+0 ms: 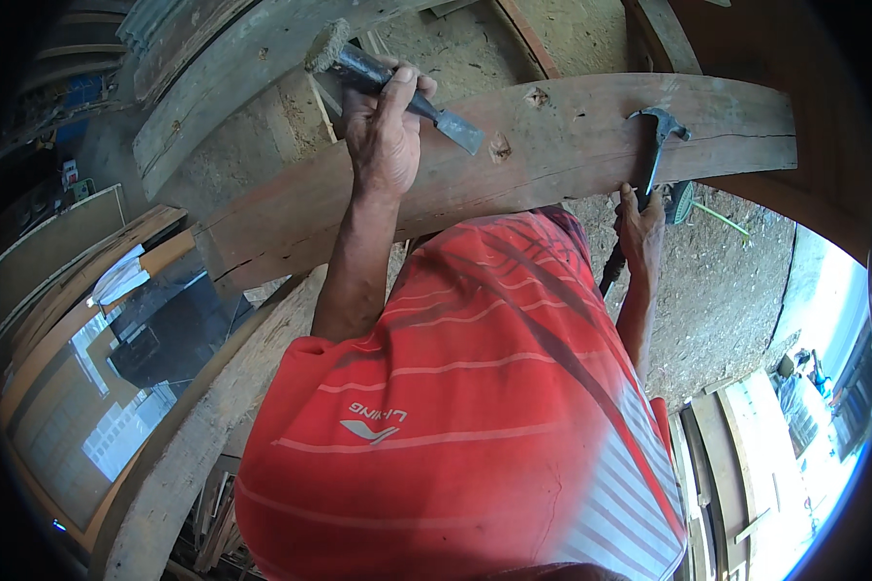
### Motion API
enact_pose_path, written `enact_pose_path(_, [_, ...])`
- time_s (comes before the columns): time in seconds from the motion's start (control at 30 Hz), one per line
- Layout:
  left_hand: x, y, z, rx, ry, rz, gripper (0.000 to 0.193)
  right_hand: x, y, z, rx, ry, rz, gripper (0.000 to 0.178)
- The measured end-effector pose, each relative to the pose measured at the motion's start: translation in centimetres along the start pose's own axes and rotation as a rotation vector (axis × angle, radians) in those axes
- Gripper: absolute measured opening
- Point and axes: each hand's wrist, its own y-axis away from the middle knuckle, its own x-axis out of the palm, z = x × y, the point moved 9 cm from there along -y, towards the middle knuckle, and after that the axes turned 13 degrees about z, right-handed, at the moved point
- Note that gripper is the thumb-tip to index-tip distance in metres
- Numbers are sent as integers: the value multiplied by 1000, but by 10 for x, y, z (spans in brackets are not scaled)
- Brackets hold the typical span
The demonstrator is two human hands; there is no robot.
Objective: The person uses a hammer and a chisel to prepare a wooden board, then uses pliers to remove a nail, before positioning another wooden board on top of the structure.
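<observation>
My left hand (386, 140) is closed round a wood chisel (460, 132), whose dark handle ends in a frayed, battered top. The chisel's flat blade points right and hangs over a long wooden plank (601, 131). This plank lies across in front of me and shows cracks and two rough knot holes, one just right of the blade tip. A claw hammer (661, 126) is in my right hand (639, 230), gripped by its dark handle. Its metal head is over the plank's right part, and the handle's lower end sticks out below my fist.
Weathered boards (203, 92) lie at the far left. A table (44, 416) with papers (131, 426) stands at the left, beside a rough timber (179, 460). Sawdust covers the ground (722, 281) at the right; more planks (746, 455) are at the lower right.
</observation>
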Motion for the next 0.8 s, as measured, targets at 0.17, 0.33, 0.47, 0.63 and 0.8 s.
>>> enact_pose_path(0.17, [-9,18,16,153,14,-14,13,-6,-4,-1,-40,91,37,45])
enact_pose_path(0.33, [-1,41,9,139,-187,26,17,-9,-10,-12,-47,50,110,46])
enact_pose_path(0.47, [6,61,-5,153,-409,155,19,-18,-14,-12,-209,205,23,44])
enact_pose_path(0.63, [13,82,-10,192,-428,96,20,-17,3,14,-216,224,41,40])
enact_pose_path(0.8, [16,92,-9,229,-429,110,26,-3,29,67,-345,212,158,37])
